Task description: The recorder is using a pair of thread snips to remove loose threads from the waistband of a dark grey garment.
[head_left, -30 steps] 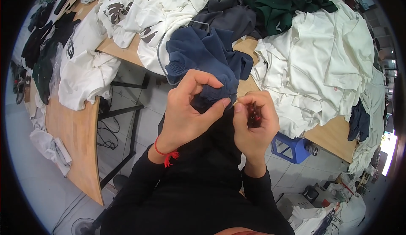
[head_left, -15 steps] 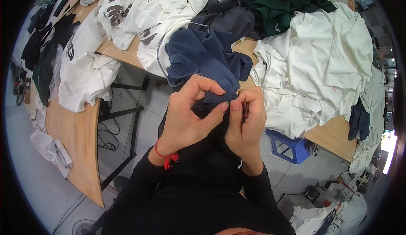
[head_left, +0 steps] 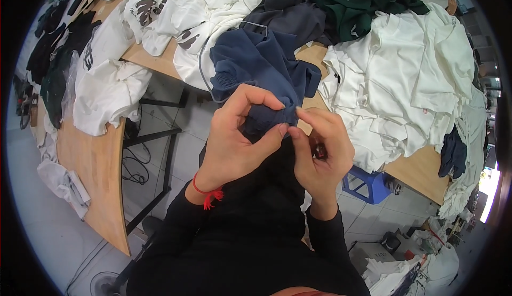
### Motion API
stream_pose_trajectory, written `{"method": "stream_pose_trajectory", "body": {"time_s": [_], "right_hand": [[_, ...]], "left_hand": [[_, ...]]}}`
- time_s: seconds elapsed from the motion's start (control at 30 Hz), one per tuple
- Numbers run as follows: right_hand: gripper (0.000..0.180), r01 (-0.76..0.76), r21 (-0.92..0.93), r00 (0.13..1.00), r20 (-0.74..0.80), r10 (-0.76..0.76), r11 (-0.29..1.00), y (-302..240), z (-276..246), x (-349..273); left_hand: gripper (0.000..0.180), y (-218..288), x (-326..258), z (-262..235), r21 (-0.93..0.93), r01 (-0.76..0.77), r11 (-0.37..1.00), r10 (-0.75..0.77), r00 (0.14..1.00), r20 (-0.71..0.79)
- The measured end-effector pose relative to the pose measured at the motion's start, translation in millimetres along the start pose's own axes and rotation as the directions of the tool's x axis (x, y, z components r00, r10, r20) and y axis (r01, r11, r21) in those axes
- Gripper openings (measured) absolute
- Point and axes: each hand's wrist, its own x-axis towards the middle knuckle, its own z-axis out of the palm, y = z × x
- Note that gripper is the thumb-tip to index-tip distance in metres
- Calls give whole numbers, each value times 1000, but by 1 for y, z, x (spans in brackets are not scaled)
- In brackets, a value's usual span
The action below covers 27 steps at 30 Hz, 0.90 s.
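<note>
So I'm holding the near end of a navy garment (head_left: 256,59) between my hands, out over the near edge of the table (head_left: 421,173), while the rest is lying on top. My left hand (head_left: 226,136) is doing the gripping: finger and thumb are clamping a gathered fold, tips a bit apart with cloth between them. My right hand (head_left: 332,160) is meeting it at the right edge of that fold, finger and thumb nearly together; can't tell if they're actually pinching anything. There's also a small dark reddish thing (head_left: 320,151) sitting in that palm, too hidden to make out.

Tip, imo: let the left side do the steadying, hold the fold taut but not stretched, and work with just the right fingertips so you're not snagging the knit. White shirts (head_left: 400,77) are lying just right, green cloth (head_left: 365,3) at the far side.
</note>
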Motion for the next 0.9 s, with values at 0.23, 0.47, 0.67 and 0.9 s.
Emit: {"method": "stream_pose_trajectory", "body": {"time_s": [0.23,0.47,0.67,0.9], "right_hand": [[29,166,-37,986,38,-164,986,3,-1,5],[28,-33,25,999,4,33,999,-10,-5,1],[25,-21,46,999,31,20,999,-10,-5,0],[14,-5,1,990,143,5,1000,-1,1,2]], "left_hand": [[38,13,-2,-3,31,-39,999,39,999,14],[35,9,-2,-3,101,-111,989,112,994,-12],[32,5,-5,-1,225,-148,963,155,988,-10],[33,0,-5,3,275,-194,942,198,980,16]]}}
